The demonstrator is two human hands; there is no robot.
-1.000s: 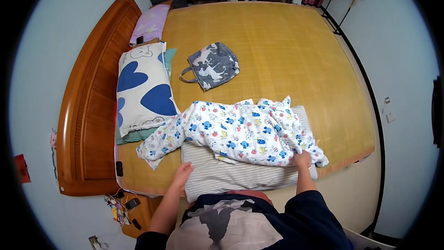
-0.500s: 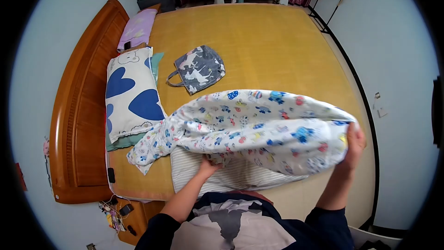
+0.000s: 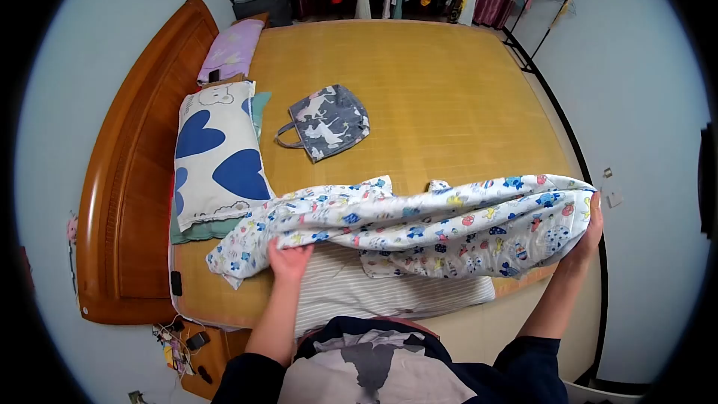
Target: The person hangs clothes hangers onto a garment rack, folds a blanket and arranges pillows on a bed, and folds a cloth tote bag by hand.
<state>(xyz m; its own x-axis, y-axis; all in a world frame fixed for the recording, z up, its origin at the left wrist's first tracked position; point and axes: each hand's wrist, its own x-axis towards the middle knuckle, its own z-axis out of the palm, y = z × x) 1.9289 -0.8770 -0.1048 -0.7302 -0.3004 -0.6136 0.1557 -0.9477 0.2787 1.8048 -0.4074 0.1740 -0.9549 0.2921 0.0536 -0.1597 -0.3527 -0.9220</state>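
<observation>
A white cloth [image 3: 479, 228] printed with small blue, red and yellow cartoon figures stretches in long folds across the near part of the bed. My right hand [image 3: 591, 230] grips its right end, raised past the bed's side. At the cloth's lower edge, toward the left, my left hand [image 3: 290, 258] has its fingers closed on the fabric; the fingertips are partly hidden. The cloth's left end lies on the mat by the pillow. Beneath it is a grey-and-white striped cloth [image 3: 389, 295].
A heart-patterned pillow [image 3: 222, 157] rests by the wooden headboard [image 3: 142, 172], with a lilac pillow [image 3: 232, 49] farther back. A grey bag [image 3: 329, 124] lies on the yellow bed mat [image 3: 419, 90]. Cables and small items cover part of a bedside table [image 3: 217, 359].
My left hand has moved left along the cloth's near edge. My right hand has shifted slightly right, and the billowing cloth has sunk into longer, narrower folds.
</observation>
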